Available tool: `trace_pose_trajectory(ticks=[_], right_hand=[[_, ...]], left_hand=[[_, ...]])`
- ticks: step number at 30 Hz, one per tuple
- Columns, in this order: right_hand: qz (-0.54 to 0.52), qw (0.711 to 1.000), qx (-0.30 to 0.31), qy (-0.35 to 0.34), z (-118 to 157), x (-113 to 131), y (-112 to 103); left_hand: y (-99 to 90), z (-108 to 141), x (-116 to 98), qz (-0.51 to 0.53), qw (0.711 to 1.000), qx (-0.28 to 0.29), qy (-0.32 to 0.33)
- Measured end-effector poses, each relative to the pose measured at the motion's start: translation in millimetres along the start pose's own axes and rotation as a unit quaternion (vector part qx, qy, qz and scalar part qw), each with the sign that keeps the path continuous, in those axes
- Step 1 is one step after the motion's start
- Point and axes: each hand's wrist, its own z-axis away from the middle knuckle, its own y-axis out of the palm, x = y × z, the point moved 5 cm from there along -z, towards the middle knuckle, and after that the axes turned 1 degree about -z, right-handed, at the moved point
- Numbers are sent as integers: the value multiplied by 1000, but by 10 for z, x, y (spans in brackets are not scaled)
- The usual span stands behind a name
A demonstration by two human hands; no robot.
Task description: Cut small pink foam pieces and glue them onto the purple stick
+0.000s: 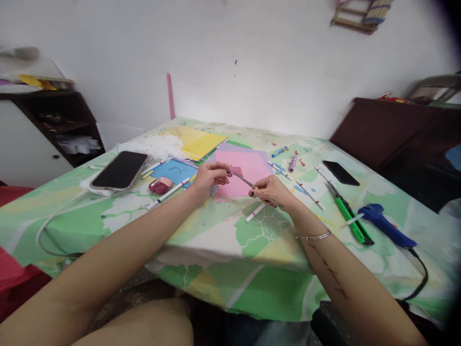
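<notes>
My left hand (212, 179) pinches a small dark pink piece of paper (236, 170) between thumb and fingertips, above the pink sheets. In my right hand (274, 191) is a slim pair of scissors (245, 179) with gold-coloured handles, its blades pointing left and reaching the small piece. Whether the blades are apart is too fine to tell. Beneath both hands lies a pink sheet of paper (237, 186), with a purple sheet (264, 156) partly under it. Pink scraps (222, 198) lie at its near edge. A white marker (254, 213) rests just below my right hand.
On the left are a phone (119, 170), white yarn (154, 146), a yellow book (205, 144), blue paper (175, 171) and a pink case (160, 185). To the right lie a green cutter (350, 216), a blue glue gun (389, 226), another phone (340, 172) and small paper rolls (293, 162).
</notes>
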Motion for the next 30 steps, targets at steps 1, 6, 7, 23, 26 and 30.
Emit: trace_pose_trajectory(ticks=[1, 6, 7, 23, 26, 30], right_hand=[[0, 1000, 0, 0, 0, 3, 0], [1, 1000, -1, 5, -4, 7, 1], [-1, 1000, -1, 4, -5, 7, 1], [-21, 1000, -14, 9, 22, 41, 1], [-24, 1000, -14, 10, 14, 26, 5], [-26, 999, -13, 13, 11, 11, 9]], left_hand=[[-1, 0, -1, 1, 1000, 0, 0], [-5, -1, 2, 2, 1000, 0, 1], [-5, -3, 4, 2, 1000, 1, 1], [24, 15, -15, -14, 1000, 8, 5], [33, 11, -11, -17, 1000, 12, 3], [45, 14, -9, -18, 1000, 16, -2]])
